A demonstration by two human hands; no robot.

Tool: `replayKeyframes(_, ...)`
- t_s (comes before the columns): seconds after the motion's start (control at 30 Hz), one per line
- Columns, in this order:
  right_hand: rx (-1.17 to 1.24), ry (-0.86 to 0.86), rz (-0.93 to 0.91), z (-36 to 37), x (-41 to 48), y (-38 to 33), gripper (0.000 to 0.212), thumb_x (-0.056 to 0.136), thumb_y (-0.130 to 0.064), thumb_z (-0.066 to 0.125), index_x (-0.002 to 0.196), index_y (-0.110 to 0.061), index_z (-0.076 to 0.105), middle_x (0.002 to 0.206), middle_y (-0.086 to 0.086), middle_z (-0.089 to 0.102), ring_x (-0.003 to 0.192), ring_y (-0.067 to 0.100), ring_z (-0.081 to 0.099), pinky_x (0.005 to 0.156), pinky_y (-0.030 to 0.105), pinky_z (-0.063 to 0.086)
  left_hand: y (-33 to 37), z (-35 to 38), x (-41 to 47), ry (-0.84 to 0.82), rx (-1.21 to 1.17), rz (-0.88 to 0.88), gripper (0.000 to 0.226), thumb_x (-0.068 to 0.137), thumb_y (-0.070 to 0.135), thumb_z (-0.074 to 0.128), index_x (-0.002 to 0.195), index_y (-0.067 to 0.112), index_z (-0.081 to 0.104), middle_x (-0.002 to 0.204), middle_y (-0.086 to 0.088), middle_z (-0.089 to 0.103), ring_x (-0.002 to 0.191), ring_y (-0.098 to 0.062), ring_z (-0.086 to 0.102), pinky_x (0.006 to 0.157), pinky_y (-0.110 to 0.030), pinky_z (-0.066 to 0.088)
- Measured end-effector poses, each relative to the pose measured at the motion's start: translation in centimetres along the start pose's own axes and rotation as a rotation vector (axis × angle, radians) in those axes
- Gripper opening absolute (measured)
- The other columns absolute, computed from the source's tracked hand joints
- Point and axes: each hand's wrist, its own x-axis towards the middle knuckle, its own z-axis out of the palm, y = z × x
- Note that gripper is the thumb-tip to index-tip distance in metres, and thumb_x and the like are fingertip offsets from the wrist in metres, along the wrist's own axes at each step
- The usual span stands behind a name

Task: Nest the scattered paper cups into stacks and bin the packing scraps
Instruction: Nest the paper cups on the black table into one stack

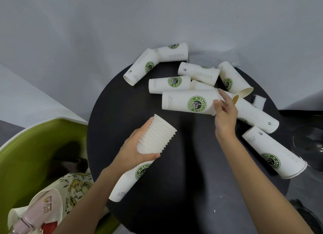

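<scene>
My left hand (138,150) grips a nested stack of white paper cups (157,136) with green logos, its rims pointing up and right over the round black table (132,111). My right hand (225,111) pinches the rim of a single cup (187,102) lying on its side at the table's middle. Several more cups lie scattered: a nested pair (153,62) at the back left, one (168,84) behind the held cup, others (234,78) at the back right, and one (274,153) at the right edge.
A green bin (35,146) stands at the left, holding printed paper bags (52,198). A white packing scrap (258,101) lies at the table's right edge. Clear plastic wrap (208,59) lies at the back. A dark object (311,146) sits at the far right.
</scene>
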Motion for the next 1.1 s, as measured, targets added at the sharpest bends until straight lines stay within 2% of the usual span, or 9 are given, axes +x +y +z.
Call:
replayKeyframes(0.13,-0.049,0.0,-0.058,-1.4,-0.1,-1.2,0.035,0.095,-0.001,0.045,0.125,-0.014,0.058,0.109,-0.009,0.065,0.094,-0.006,0.06,0.086,0.014,0.045,0.3,0.1,-0.4,-0.003,-0.019,0.013,0.101,0.057,0.056,0.077,0.135,0.074,0.015,0.132,0.035,0.04,0.124,0.011,0.039,0.101,-0.025,0.035)
replayKeyframes(0.2,-0.099,-0.036,-0.086,-1.6,-0.4,-1.4,0.035,0.095,-0.001,0.045,0.123,-0.015,0.06,0.117,-0.004,0.064,0.104,-0.004,0.058,0.093,0.017,0.043,0.4,0.2,-0.5,-0.006,-0.021,0.013,0.103,0.057,0.055,0.077,0.138,0.07,0.016,0.133,0.032,0.041,0.124,0.009,0.04,0.102,-0.026,0.037)
replayKeyframes(0.27,-0.149,-0.086,-0.114,-1.4,-0.9,-1.3,0.035,0.095,-0.003,0.044,0.121,-0.019,0.061,0.124,-0.001,0.062,0.116,0.005,0.055,0.103,0.026,0.041,0.5,0.3,-0.7,-0.011,-0.03,0.013,0.104,0.057,0.053,0.078,0.141,0.066,0.018,0.135,0.029,0.042,0.125,0.008,0.041,0.103,-0.028,0.038)
replayKeyframes(0.33,-0.173,-0.138,-0.126,-0.9,-1.5,-1.4,0.033,0.096,-0.004,0.044,0.121,-0.018,0.061,0.125,-0.002,0.062,0.12,0.009,0.053,0.107,0.028,0.039,0.7,0.4,-0.9,-0.013,-0.032,0.026,0.104,0.058,0.052,0.079,0.142,0.065,0.019,0.137,0.028,0.042,0.126,0.006,0.041,0.105,-0.029,0.037)
replayKeyframes(0.5,-0.211,-0.278,-0.185,0.7,-3.7,-1.8,0.032,0.097,-0.001,0.043,0.123,-0.008,0.061,0.125,0.001,0.061,0.113,-0.007,0.053,0.1,0.011,0.037,1.1,0.7,-1.2,-0.042,-0.02,0.052,0.103,0.06,0.051,0.081,0.14,0.067,0.019,0.139,0.028,0.041,0.127,0.005,0.042,0.108,-0.035,0.04)
replayKeyframes(0.73,-0.247,-0.482,-0.163,2.1,-6.9,-1.3,0.033,0.098,-0.003,0.043,0.121,-0.017,0.063,0.121,-0.009,0.064,0.116,-0.003,0.054,0.098,0.011,0.038,1.8,1.0,-1.5,-0.043,-0.029,0.062,0.103,0.06,0.049,0.082,0.14,0.066,0.019,0.138,0.03,0.041,0.127,0.005,0.042,0.109,-0.039,0.041)
replayKeyframes(0.97,-0.214,-0.467,-0.128,2.3,-8.0,-1.8,0.03,0.099,-0.015,0.045,0.125,-0.022,0.059,0.123,-0.012,0.061,0.112,-0.008,0.053,0.092,0.005,0.036,2.0,1.2,-1.8,-0.033,-0.008,0.058,0.104,0.062,0.05,0.081,0.142,0.065,0.017,0.139,0.029,0.04,0.129,-0.001,0.041,0.109,-0.043,0.041)
replayKeyframes(1.1,-0.189,-0.501,-0.1,2.6,-8.6,-1.6,0.029,0.098,-0.013,0.047,0.121,-0.022,0.063,0.12,-0.012,0.064,0.115,-0.002,0.055,0.097,0.014,0.041,2.2,1.2,-1.8,-0.02,-0.01,0.064,0.104,0.061,0.052,0.08,0.142,0.065,0.017,0.14,0.026,0.041,0.129,-0.002,0.042,0.109,-0.045,0.041)
